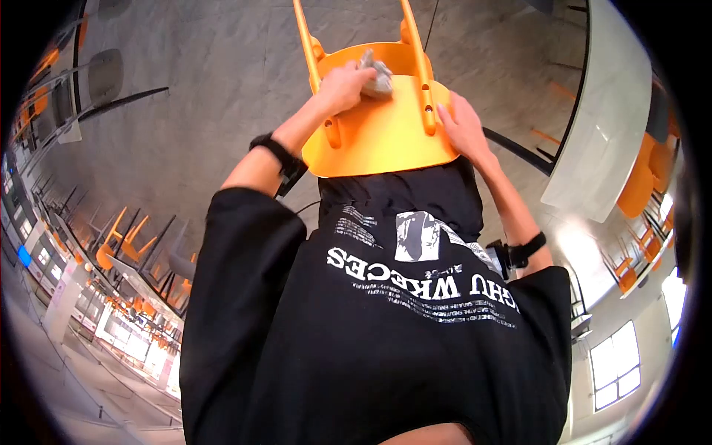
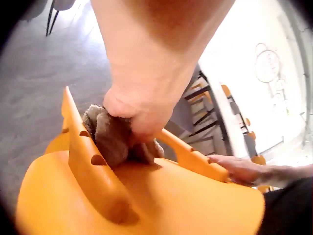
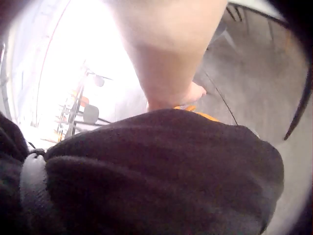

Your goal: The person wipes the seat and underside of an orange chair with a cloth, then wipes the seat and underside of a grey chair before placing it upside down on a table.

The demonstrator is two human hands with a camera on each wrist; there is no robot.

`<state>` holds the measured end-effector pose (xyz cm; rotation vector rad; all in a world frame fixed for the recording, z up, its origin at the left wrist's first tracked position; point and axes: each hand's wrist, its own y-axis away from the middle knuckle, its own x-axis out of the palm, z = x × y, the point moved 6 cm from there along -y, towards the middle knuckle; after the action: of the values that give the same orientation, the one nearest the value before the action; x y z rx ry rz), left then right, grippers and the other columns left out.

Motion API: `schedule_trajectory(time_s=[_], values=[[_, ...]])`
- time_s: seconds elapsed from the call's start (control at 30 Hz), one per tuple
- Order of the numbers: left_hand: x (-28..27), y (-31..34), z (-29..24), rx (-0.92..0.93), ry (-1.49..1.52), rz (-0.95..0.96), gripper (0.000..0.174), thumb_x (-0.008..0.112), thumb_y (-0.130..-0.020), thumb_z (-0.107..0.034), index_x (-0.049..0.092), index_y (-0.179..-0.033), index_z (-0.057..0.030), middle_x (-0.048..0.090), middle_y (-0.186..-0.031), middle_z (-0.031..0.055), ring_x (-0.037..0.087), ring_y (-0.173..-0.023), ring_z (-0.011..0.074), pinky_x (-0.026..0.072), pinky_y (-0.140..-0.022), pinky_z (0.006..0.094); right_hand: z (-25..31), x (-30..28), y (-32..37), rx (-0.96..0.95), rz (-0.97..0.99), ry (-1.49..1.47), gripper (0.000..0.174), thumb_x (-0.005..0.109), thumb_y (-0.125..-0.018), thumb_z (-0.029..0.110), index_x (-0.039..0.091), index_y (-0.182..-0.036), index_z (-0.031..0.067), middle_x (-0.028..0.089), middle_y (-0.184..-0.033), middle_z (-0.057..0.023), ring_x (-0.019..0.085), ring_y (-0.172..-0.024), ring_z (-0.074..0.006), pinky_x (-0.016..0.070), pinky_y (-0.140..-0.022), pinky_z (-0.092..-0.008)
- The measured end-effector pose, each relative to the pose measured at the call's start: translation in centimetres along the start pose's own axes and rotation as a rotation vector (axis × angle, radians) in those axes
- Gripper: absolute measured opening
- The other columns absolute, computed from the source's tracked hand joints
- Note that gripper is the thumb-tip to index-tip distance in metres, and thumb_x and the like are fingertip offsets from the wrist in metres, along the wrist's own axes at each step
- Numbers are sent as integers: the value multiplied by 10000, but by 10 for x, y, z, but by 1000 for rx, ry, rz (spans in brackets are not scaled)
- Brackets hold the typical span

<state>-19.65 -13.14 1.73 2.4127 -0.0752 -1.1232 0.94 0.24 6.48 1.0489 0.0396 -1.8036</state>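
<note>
At left on the orange chair (image 1: 378,141), the person's left hand (image 1: 343,87) grips a crumpled grey cloth (image 1: 378,78) with curled fingers, holding it against the seat between two orange rails (image 1: 424,81). At right, the right hand (image 1: 463,127) rests on the chair's right edge with its fingers straight.
</note>
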Motion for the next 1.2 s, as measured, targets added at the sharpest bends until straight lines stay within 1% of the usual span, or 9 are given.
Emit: schedule_trajectory(time_s=[0.03,0.2,0.27,0.4,0.5,0.57,0.67,1.0,1.2], values=[[-19,16,-29,43,85,105,376,547,-743,1,624,-1074,-160,599,-1069,141,599,-980,370,494,-805,418,-20,0,11,54,-110,92,449,478,-954,341,511,-1199,-35,570,-1211,-250,512,-1165,-388,394,-1003,-428],[-49,68,-109,265,336,523,591,522,-617,156,618,-1108,-159,583,-943,139,571,-978,358,474,-812,406,-78,38,46,491,171,-635,567,497,-967,409,458,-1322,-32,571,-1258,-226,554,-1182,-262,404,-992,-333],[-45,62,-106,227,288,433,600,559,-642,125,592,-1166,-165,592,-969,168,581,-972,380,475,-812,424,-77,45,47,469,78,-794,590,483,-973,426,445,-1343,-32,580,-1248,-228,565,-1171,-240,411,-982,-326],[-17,17,-66,240,221,141,571,607,-711,54,527,-1234,-158,593,-990,192,602,-948,402,490,-793,448,-94,47,40,484,126,-526,545,513,-959,401,502,-1275,-43,635,-1158,-217,611,-1090,-256,445,-941,-339],[6,-26,-29,117,53,6,397,588,-783,-33,562,-1165,-136,594,-1039,185,608,-958,391,500,-804,459,-83,39,37,495,206,-465,472,516,-985,347,517,-1228,-58,632,-1098,-91,578,-986,-134,458,-881,-284],[24,-56,-4,74,-40,-90,311,570,-817,-80,584,-1124,-128,594,-1064,179,612,-956,385,505,-806,470,-87,40,36,489,211,-459,522,518,-962,392,525,-1228,-57,640,-1122,-167,604,-1040,-220,455,-906,-326],[26,-65,-10,-6,-177,-50,256,548,-831,-118,619,-1076,-113,596,-1085,169,618,-945,376,509,-804,484,-78,33,36,503,232,-409,533,529,-947,405,536,-1212,-57,653,-1110,-192,625,-1037,-252,462,-901,-344],[-25,46,-117,403,175,255,402,534,-694,56,666,-1033,-117,579,-997,114,592,-947,330,494,-815,411,-94,48,34,483,174,-588,484,557,-935,363,556,-1168,-61,665,-1067,-157,633,-978,-203,477,-856,-323],[-12,25,-105,235,72,119,374,591,-725,7,673,-1056,-146,587,-992,116,583,-962,335,492,-806,419,-93,44,29,477,211,-515,473,558,-936,364,565,-1148,-59,668,-1051,-151,633,-952,-197,479,-844,-320]])
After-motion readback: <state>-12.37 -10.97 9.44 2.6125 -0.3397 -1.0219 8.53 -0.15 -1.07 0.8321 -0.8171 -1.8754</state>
